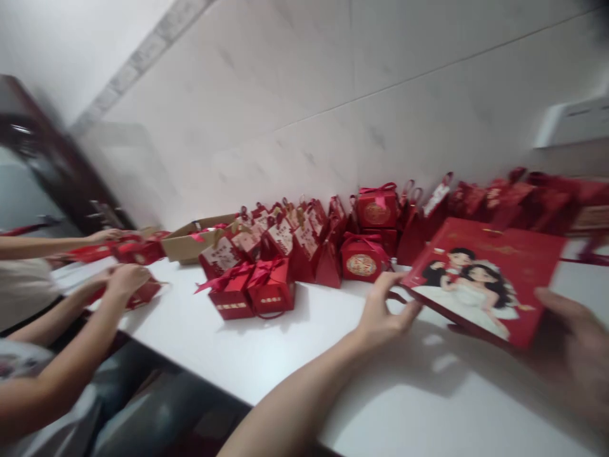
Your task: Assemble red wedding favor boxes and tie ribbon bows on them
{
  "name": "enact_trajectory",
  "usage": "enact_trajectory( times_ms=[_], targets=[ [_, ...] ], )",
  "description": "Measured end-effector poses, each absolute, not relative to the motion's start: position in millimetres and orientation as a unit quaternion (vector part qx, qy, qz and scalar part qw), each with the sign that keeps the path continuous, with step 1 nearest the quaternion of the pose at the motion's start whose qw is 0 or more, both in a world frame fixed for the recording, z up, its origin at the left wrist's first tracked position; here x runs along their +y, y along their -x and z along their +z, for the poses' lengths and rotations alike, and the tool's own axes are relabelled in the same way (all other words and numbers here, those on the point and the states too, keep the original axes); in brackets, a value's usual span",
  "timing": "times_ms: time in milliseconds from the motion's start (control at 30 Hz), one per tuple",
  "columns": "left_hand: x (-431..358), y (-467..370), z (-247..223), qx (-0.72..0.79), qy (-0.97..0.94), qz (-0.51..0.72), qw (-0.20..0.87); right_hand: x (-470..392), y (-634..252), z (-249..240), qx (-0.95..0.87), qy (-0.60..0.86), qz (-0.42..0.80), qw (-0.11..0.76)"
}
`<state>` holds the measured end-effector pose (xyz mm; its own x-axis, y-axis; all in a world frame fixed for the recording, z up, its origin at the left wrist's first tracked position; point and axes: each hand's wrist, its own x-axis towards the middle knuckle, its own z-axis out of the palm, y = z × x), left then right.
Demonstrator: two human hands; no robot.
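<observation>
Evidently both hands, left (387,314) and right (571,343), gripping red box's (485,279) edges, above open white table (266,355).

The left hand (387,311) was left uncovered, as was the left forearm (309,393), by which a slender shape, narrowed toward the wrist, was shown above the table's near edge (245,400). The right hand (578,355) was also bared, its rounded thumb visible and its outline softened by blur.

There is one red picture box (480,279) and one open cardboard box (188,246). Two bow-tied boxes (253,291) are at the front. The handled red boxes (309,241) are many, too crowded to count.
</observation>
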<state>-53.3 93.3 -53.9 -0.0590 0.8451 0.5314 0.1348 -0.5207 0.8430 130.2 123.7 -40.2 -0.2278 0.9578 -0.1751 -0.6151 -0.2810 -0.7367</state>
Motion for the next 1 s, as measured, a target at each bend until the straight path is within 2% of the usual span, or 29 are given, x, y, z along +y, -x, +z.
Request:
enact_trajectory(
  times_ms=[100,167,267,467,567,667,833,1000],
  targets=[
    [90,65,-39,0.331,-0.559,0.668,0.363,112,-123,-22,-0.298,0.323,0.724,0.532],
    [90,78,-27,0.256,-0.427,0.748,0.439,116,-121,-21,-0.303,0.297,0.73,0.535],
    [95,92,-16,0.244,-0.345,0.746,0.515,124,-125,-28,-0.325,0.254,0.742,0.529],
    [99,64,-35,0.409,-0.44,0.672,0.433,121,-128,-36,-0.43,0.184,0.747,0.473],
    [95,56,-43,0.372,-0.497,0.642,0.45,115,-128,-37,-0.499,0.159,0.735,0.43],
    [88,59,-42,0.362,-0.532,0.642,0.417,113,-130,-39,-0.557,0.125,0.719,0.397],
    [81,62,-35,0.408,-0.574,0.638,0.311,115,-132,-42,-0.612,0.125,0.682,0.38],
    [79,62,-36,0.395,-0.584,0.647,0.29,113,-131,-42,-0.628,0.116,0.67,0.379]
  ],
)
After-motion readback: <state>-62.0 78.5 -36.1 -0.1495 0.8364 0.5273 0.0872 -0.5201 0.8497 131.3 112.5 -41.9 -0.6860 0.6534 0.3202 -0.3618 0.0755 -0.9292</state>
